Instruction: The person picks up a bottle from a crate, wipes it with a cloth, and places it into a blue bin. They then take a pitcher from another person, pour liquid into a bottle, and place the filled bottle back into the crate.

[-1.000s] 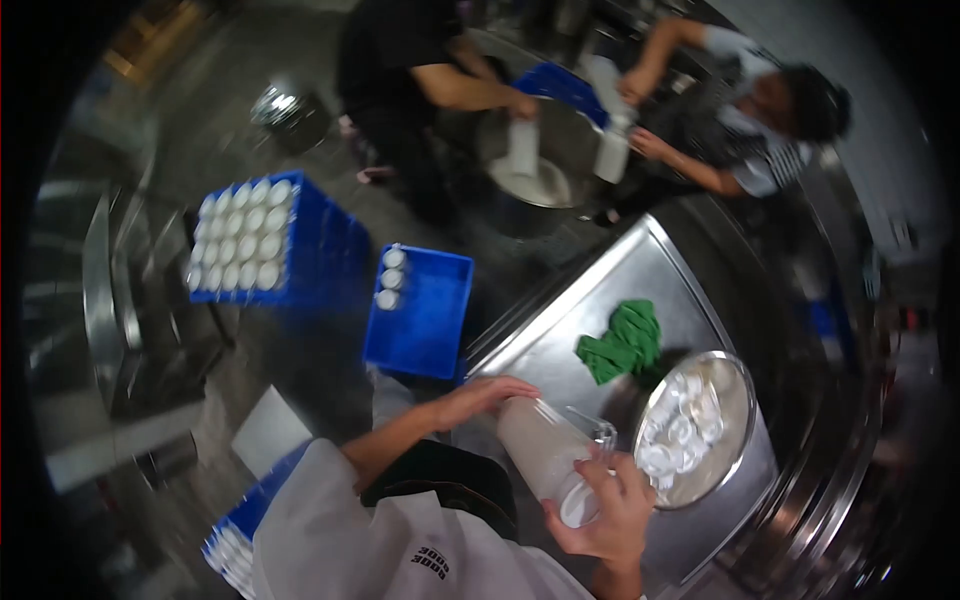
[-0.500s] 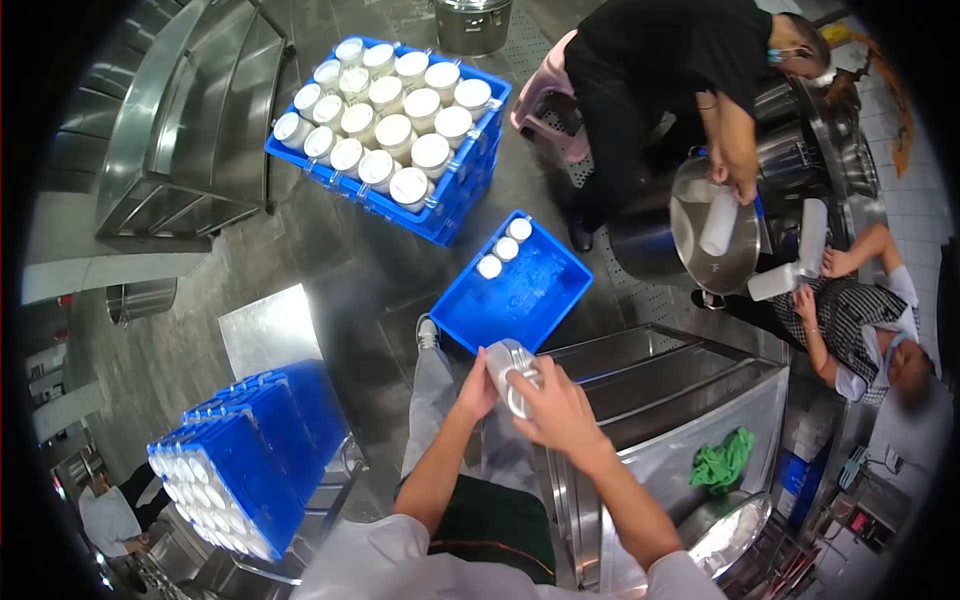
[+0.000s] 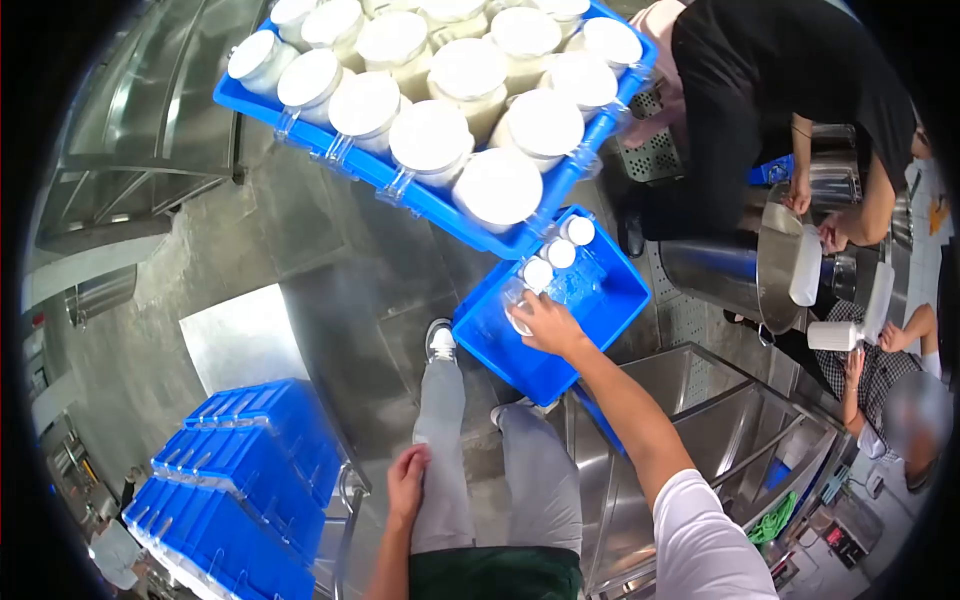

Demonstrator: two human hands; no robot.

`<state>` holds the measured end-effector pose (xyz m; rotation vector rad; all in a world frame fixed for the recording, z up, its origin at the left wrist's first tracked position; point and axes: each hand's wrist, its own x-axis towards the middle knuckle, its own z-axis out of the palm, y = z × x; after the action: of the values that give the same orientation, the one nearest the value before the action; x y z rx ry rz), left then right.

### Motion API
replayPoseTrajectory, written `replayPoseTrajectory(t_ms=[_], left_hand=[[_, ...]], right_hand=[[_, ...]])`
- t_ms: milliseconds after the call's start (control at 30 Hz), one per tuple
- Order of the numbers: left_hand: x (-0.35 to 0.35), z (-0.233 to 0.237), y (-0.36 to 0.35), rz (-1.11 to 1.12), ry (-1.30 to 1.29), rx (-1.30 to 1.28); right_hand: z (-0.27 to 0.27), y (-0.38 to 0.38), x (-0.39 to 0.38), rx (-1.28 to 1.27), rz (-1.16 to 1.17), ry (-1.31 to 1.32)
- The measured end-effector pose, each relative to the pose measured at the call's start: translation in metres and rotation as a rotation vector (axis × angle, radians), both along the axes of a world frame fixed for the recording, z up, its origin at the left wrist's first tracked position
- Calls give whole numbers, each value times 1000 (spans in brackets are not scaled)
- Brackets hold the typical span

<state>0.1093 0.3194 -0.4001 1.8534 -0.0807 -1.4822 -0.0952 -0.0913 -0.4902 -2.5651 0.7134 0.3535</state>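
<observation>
My right hand [image 3: 548, 325] reaches into the blue crate [image 3: 628, 325] and grips a clear jar [image 3: 517, 314], partly hidden by my fingers. The jar is near the crate's left wall, beside a row of three white-lidded jars [image 3: 537, 273]. Down by my left trouser leg hangs my left hand [image 3: 406, 482], its fingers loosely curled with nothing visible in them.
Ahead, a tall blue crate [image 3: 365, 178] full of white-topped jars overlaps the low crate's back corner. Stacked blue crates [image 3: 250, 450] stand left, a metal frame table [image 3: 690, 400] right. Two people handle pale containers near a large steel pot [image 3: 775, 270].
The jar has gone from between both my hands into the low crate, held by my right hand alone. My left hand has let go and dropped to my leg. The view has shifted forward.
</observation>
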Motion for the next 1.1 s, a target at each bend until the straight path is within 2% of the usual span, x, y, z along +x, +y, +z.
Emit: replayPoseTrajectory(t_ms=[133, 200, 400, 467, 567, 633, 800, 833, 933, 1000, 1033, 1067, 1100], left_hand=[[32, -3, 29, 176, 25, 78], [28, -10, 51, 277, 39, 164], [14, -35, 82, 218, 91, 224], [11, -33, 80, 327, 126, 250], [15, -30, 75, 331, 130, 266], [15, -31, 72, 317, 129, 276], [9, -27, 85, 306, 114, 260], [9, -25, 88, 292, 111, 267], [4, -12, 90, 273, 51, 239], [4, -8, 86, 247, -30, 259], [5, -3, 78, 240, -39, 235], [6, -12, 76, 218, -32, 201], [10, -25, 73, 57, -102, 201]], right_hand=[[-56, -7, 15, 50, 108, 69], [-71, -7, 17, 34, 70, 129], [-119, -11, 11, -19, 137, 132], [-134, -10, 9, -49, 135, 140], [-160, -5, 8, -52, 148, 200], [-184, 3, 2, -217, 173, 157], [-201, 28, 11, -242, -66, 163], [-197, 37, 13, -219, -158, 127], [-148, 78, 25, -272, -189, 24], [-58, 119, 34, 42, -273, 119], [-13, 140, 31, 290, -367, 96], [33, 153, 29, 435, -232, 223], [74, 183, 13, 586, -350, 121]])
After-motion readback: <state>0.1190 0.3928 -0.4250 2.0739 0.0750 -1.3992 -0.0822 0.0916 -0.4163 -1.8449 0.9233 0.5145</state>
